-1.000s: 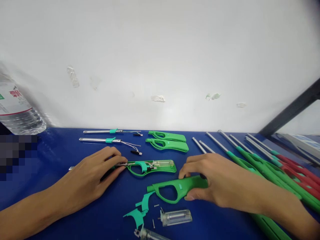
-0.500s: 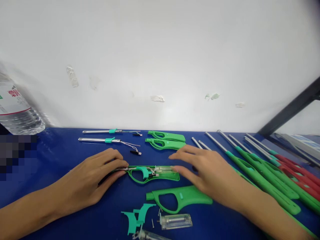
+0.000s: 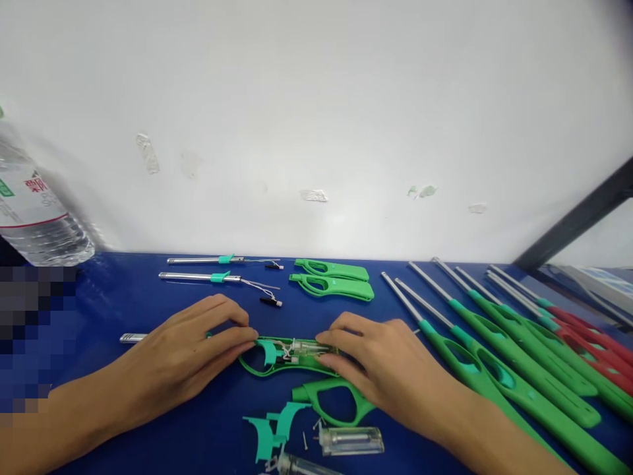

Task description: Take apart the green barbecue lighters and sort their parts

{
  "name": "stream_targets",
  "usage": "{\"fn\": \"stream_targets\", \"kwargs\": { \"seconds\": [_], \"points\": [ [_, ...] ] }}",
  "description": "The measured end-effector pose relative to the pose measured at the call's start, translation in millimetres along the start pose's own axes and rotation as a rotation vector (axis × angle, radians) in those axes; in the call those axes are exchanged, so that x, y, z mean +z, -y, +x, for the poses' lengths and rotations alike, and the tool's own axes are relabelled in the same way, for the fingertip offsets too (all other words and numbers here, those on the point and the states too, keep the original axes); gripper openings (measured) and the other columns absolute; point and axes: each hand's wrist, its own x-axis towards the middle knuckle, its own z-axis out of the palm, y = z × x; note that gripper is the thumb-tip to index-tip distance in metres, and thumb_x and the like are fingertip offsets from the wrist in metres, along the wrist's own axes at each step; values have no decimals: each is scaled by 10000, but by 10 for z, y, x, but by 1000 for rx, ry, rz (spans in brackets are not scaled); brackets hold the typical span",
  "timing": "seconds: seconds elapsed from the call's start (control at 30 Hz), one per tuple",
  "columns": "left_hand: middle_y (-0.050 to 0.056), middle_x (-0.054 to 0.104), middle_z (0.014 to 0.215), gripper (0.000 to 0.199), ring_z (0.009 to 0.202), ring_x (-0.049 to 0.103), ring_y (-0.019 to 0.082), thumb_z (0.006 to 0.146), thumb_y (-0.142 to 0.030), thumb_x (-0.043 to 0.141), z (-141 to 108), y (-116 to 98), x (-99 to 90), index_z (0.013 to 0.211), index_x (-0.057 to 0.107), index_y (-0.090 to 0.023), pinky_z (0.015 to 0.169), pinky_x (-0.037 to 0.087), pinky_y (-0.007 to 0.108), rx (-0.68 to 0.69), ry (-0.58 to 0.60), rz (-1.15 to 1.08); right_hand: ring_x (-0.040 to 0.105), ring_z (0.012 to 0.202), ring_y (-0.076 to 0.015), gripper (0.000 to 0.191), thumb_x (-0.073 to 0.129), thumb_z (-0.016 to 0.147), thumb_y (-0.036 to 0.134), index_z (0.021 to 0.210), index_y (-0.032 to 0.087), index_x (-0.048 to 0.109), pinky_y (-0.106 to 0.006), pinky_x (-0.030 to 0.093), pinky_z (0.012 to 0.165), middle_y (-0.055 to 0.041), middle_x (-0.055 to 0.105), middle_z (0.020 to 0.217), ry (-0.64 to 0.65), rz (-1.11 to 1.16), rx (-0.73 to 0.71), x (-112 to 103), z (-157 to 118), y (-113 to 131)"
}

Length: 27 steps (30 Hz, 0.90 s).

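Observation:
A green handle half [image 3: 310, 364] lies open side up on the blue table, holding a teal trigger [image 3: 270, 353], thin wires and a clear fuel tank [image 3: 305, 348]. My left hand [image 3: 198, 349] pinches its front end, where a metal tube [image 3: 132, 338] sticks out to the left beneath the hand. The fingertips of my right hand [image 3: 368, 353] are closed round the tank's right end and the handle's rear. Just below is a green handle shell [image 3: 316, 390], partly hidden by my right hand.
Near the front edge lie teal triggers [image 3: 264, 439], a clear tank [image 3: 352, 441] and small screws [image 3: 305, 441]. Metal tubes [image 3: 198, 276] and green shells [image 3: 341, 287] lie behind. Green lighters [image 3: 524, 343] and red ones [image 3: 593, 336] fill the right; a bottle [image 3: 39, 211] stands left.
My right hand has moved left and down and its fingers have closed on the tank end. The handle half has shifted slightly left and down with my left hand on it.

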Motion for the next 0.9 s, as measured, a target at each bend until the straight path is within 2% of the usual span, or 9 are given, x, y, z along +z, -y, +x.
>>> {"fn": "stream_targets", "kwargs": {
  "seconds": [0.2, 0.37, 0.47, 0.6, 0.67, 0.8, 0.9],
  "points": [
    [30, 813, 1199, 202, 1038, 797, 170, 1357, -160, 582, 26, -49, -6, 1384, 753, -264, 985, 693, 280, -5, -17, -21, 915, 843, -213, 206, 785, 1332, 366, 1350, 288, 974, -302, 514, 609, -56, 949, 1231, 1, -43, -7, 4, 3, 26],
    [29, 796, 1228, 208, 1115, 791, 190, 1331, -131, 584, 40, -149, -34, 1404, 718, -272, 1023, 684, 304, -110, -82, -19, 930, 827, -246, 173, 829, 1306, 341, 1350, 271, 982, -342, 440, 573, -46, 963, 1232, 16, -102, 20, -16, 13, -9],
    [27, 779, 1213, 285, 1118, 766, 198, 1273, -68, 549, 63, -240, -73, 1356, 710, -288, 993, 673, 315, -133, -104, -69, 919, 803, -233, 168, 824, 1311, 324, 1345, 271, 979, -338, 426, 582, -43, 966, 1220, 4, -127, 28, -20, 12, -45],
    [30, 766, 1159, 372, 1078, 751, 190, 1161, 56, 530, 87, -304, -107, 1268, 704, -256, 994, 652, 347, -57, -132, -125, 912, 798, -225, 148, 820, 1313, 302, 1320, 261, 961, -349, 396, 585, -37, 968, 1200, -29, -151, -5, -5, -8, -70],
    [38, 777, 1192, 401, 1104, 764, 182, 1153, 66, 527, 85, -278, -114, 1313, 729, -241, 1017, 655, 331, -41, -129, -108, 902, 766, -227, 138, 816, 1313, 290, 1306, 250, 948, -373, 363, 574, -24, 963, 1143, -46, -163, -25, 8, -20, -71],
    [64, 831, 1288, 425, 1166, 812, 199, 1186, -17, 593, 68, -163, -116, 1492, 785, -241, 1055, 701, 304, -13, -59, -58, 889, 710, -225, 101, 823, 1314, 291, 1316, 242, 912, -406, 326, 547, 0, 963, 1093, -118, -159, -59, 39, -35, -57],
    [67, 860, 1360, 495, 1235, 828, 189, 1230, -24, 594, 45, -107, -104, 1627, 782, -252, 1128, 709, 273, 7, -13, -28, 897, 706, -217, 240, 686, 1390, 349, 1308, 240, 883, -419, 350, 524, -5, 970, 1115, -219, -149, -107, 51, -33, -24]
  ]
}}
